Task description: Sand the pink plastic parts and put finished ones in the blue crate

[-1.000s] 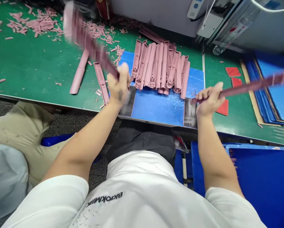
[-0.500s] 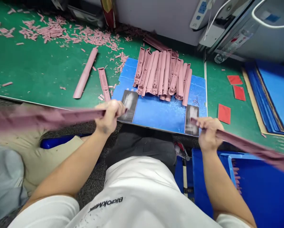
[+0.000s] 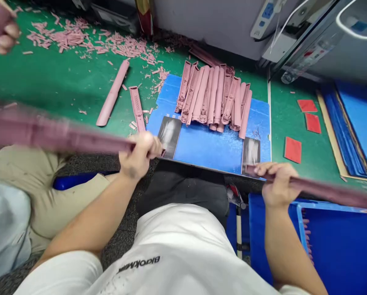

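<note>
My left hand (image 3: 140, 155) is closed round one end of a long pink plastic part (image 3: 63, 133), whose far end stretches left and is blurred. In my right hand (image 3: 278, 180) is another long pink plastic part (image 3: 331, 190), reaching out to the right, also blurred. Each inner end rests over or close to a dark sandpaper-like patch (image 3: 169, 137) on the left and a matching patch (image 3: 251, 153) on the right; contact cannot be made out. Both patches lie on a blue board (image 3: 208, 147). Behind them a pile of similar pink parts (image 3: 212, 94) covers the board's back half.
Two more pink parts, one rounded (image 3: 112, 94), lie on the green table (image 3: 57, 82) with many pink scraps (image 3: 109, 43). Red squares (image 3: 293, 149) and stacked blue sheets (image 3: 355, 131) lie right. A blue crate (image 3: 340, 246) stands below. Another person's hand (image 3: 7, 39) shows upper left.
The left part's far end has swung upward. My right hand has moved slightly down and right, its part now more level. Another person's hand with a pink piece has appeared upper left.
</note>
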Motion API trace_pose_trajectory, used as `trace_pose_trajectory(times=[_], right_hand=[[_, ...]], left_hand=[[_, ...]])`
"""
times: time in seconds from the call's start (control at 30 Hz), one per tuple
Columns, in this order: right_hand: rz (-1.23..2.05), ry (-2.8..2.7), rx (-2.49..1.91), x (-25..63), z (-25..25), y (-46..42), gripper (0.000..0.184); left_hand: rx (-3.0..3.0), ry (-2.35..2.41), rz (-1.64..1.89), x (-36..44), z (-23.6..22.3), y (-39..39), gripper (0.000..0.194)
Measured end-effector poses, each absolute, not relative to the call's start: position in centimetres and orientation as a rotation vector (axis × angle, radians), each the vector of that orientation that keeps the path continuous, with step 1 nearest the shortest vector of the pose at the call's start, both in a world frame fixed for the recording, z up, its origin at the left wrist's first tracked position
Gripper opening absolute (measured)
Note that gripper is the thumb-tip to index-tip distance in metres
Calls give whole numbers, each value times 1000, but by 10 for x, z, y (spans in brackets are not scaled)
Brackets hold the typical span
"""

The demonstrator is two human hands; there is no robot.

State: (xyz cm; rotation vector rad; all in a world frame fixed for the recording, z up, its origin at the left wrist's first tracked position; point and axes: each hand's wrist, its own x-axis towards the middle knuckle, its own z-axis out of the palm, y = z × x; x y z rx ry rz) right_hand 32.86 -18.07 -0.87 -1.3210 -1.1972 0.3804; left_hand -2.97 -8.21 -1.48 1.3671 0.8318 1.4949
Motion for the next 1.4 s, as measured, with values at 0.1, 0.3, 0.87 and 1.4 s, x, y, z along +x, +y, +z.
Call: trace_pose_trajectory(times=[0.1, 0.3, 0.87, 1.4], right_hand=[[475, -1049, -1468, 341, -2, -136, 58], [114, -1256, -1441, 345, -16, -121, 53], [-185, -2229, -1566, 281, 53, 28, 56], [64, -2556, -1343, 272, 55, -3, 57]], left_hand=[[1243, 975, 1446, -11, -7, -36, 76], [1645, 971, 1611, -8, -28, -38, 66], [2507, 1253, 909, 31, 34, 95, 40], [2613, 1211, 827, -32, 22, 37, 52]])
